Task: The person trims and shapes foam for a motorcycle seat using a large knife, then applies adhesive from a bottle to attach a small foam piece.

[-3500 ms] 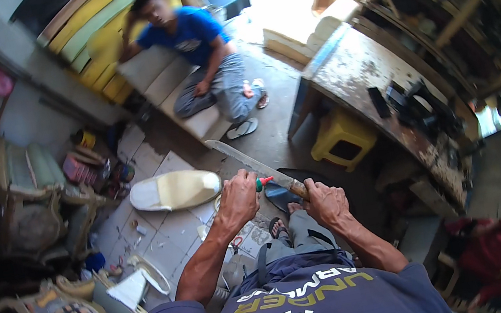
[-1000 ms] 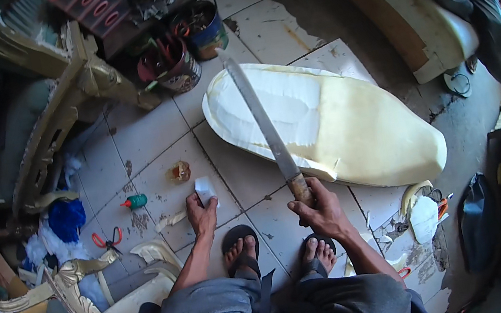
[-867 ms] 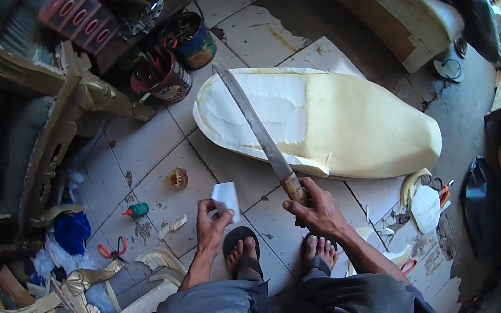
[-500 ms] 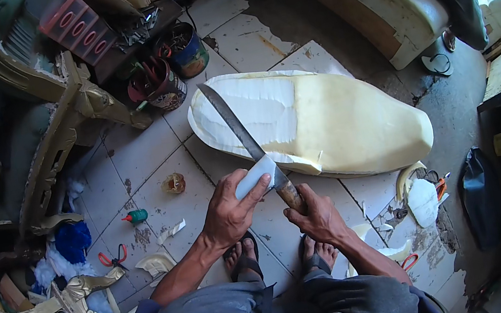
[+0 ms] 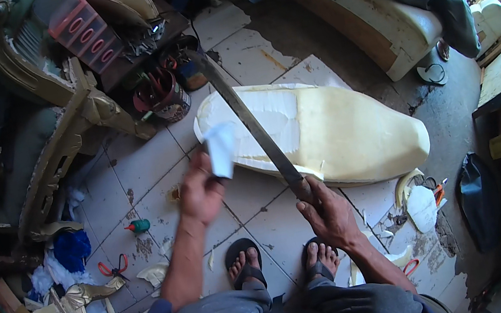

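Nr pale foam seat (image 5: 359,127), long dull-grey knife (image 5: 251,121) gripped in R fingers (image 5: 318,191), blurred wht block (image 5: 220,149) in L fingers' (image 5: 201,163) grasp

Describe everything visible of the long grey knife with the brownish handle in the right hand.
The long, narrow grey knife has a nearly straight, dull, metal-looking blade. Its brownish handle, perhaps wood, is mostly covered by the bare right hand gripping it. It slants up and left in the view, crossing in front of the cream-and-white, foam-looking elongated pad; contact with the pad can't be told. The blurred white block in the bare left hand appears apart from the blade.
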The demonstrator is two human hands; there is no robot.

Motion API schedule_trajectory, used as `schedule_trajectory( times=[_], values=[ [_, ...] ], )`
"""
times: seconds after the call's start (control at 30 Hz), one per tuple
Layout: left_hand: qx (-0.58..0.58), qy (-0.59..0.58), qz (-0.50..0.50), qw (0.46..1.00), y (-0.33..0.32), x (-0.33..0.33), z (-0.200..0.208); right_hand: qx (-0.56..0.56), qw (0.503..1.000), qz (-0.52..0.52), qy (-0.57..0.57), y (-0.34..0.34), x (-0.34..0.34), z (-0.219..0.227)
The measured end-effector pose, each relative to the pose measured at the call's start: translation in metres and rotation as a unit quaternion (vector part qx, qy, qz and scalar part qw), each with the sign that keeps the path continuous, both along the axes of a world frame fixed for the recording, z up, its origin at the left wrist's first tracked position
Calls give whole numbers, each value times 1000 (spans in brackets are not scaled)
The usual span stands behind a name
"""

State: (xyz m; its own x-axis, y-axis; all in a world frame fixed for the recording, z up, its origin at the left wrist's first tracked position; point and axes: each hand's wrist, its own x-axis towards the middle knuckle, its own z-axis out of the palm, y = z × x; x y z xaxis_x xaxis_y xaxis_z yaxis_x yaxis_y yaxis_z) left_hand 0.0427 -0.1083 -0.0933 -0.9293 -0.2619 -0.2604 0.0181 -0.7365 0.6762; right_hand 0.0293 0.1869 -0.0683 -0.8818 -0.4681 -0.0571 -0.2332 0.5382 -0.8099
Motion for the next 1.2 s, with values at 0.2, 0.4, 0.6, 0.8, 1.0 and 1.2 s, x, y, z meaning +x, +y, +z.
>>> schedule_trajectory(
  times=[0.2, 0.4, 0.6, 0.8, 1.0, 1.2],
  values=[
    [142, -2, -64, 988, 70, 17, 14, 19, 984, -27, 175, -20, -1, 9],
    [170, -5, -50, 984, 37, 22, 18, 79, 964, -26, 252, -7, 14, -8],
    [126, 43, 33, 990, -11, 19, 18, 145, 961, -99, 212, 86, 31, -30],
    [143, -15, -99, 985, 36, 17, -3, -106, 965, 15, -242, 23, 5, 35],
    [163, -28, -124, 978, 45, 15, 5, 0, 983, 86, -163, 17, -15, 32],
    [197, 26, -39, 979, -18, 15, 26, 115, 975, 83, -173, 114, 4, 10]
  ],
)
